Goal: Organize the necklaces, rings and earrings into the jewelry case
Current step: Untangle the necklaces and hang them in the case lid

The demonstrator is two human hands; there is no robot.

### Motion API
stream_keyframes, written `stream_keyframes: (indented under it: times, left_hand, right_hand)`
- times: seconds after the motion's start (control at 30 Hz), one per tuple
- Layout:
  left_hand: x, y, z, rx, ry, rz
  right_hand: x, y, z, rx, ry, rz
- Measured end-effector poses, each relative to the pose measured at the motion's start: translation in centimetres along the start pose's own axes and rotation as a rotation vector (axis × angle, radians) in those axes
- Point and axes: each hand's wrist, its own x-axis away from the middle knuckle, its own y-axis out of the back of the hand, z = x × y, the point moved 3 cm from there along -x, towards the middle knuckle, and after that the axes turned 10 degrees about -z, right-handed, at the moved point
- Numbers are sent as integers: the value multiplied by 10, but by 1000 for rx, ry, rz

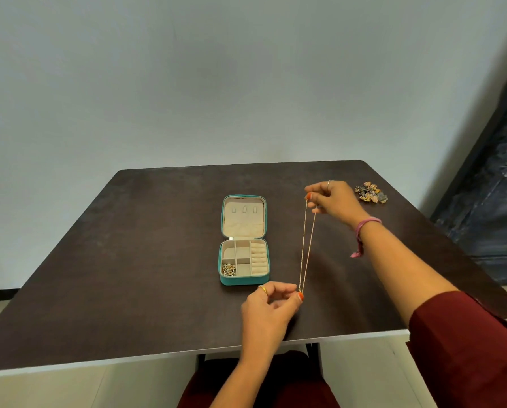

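In the head view, a thin gold chain necklace (307, 245) is stretched taut in a long narrow loop between the two hands, above the dark brown table (158, 245) and just right of the jewelry case (243, 240). The right hand (336, 201) holds the far end of the loop, thumb and forefinger pinched on the chain with the other fingers curled; a pink thread band (364, 228) circles that wrist, and a dark red sleeve (464, 343) covers the forearm nearer the camera. The left hand (268, 307) pinches the near end of the loop between thumb and fingertip, close to the table's front edge, and wears a gold ring on one finger.

The teal case lies open flat near the middle of the table, its cream lid panel with three small hooks facing up on the far side. Its base is split into small compartments and a ring-roll strip on the right. A small heap of gold earrings (228, 270) sits in the near-left compartment. A cluster of colourful jewelry pieces (371, 192) lies on the table near its far-right corner, just beyond the right hand.
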Motion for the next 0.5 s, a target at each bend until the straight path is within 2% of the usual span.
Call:
stream_keyframes:
  times: [0.33, 0.5]
  left_hand:
    - [-7, -7, 0, -320, -13, 48]
    - [-14, -14, -6, -416, -32, 76]
  right_hand:
    - [-3, -55, -32, 319, 123, 81]
    - [-10, -68, -47, 403, 110, 151]
